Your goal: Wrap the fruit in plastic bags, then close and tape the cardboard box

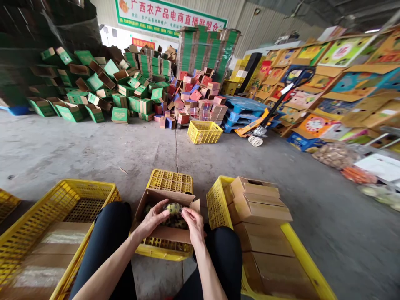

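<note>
The left hand (156, 217) and the right hand (193, 221) are pinching a mottled yellow-and-dark rounded fruit (174, 208) at its nine and three o'clock, over an open brown cardboard box (173, 234), uneven pressure possibly risking a drop onto the mottled pieces (177, 222) below.

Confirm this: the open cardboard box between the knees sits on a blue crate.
Not quite: the head view shows a yellow crate, not blue. The open cardboard box does sit on it between the knees.
</note>
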`<action>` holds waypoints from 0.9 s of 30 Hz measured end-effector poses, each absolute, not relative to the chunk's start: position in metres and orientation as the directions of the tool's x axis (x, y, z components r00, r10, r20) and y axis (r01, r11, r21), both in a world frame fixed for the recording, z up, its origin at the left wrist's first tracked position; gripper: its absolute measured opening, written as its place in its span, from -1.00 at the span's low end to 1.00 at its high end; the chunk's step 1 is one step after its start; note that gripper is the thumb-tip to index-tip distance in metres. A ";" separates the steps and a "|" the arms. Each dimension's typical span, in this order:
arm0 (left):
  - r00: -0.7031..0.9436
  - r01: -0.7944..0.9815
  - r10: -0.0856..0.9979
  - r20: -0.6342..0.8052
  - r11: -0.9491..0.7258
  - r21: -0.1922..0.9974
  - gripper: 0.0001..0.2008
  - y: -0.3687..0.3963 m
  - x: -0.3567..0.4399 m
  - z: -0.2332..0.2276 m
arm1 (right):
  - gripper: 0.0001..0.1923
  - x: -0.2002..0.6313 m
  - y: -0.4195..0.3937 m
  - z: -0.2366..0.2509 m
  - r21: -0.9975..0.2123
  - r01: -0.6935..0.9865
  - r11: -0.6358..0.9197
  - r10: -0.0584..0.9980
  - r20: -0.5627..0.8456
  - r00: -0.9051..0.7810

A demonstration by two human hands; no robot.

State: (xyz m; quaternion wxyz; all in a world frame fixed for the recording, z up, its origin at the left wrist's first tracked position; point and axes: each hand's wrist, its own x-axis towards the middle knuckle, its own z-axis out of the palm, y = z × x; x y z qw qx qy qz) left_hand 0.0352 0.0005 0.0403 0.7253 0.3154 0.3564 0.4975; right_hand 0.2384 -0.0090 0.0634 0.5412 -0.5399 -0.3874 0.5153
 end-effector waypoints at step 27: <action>0.225 -0.524 0.936 -0.271 0.351 0.776 -0.27 0.001 0.035 0.045 | -0.20 0.239 -0.008 0.060 -0.940 -0.299 -0.166 0.969 -0.211 0.125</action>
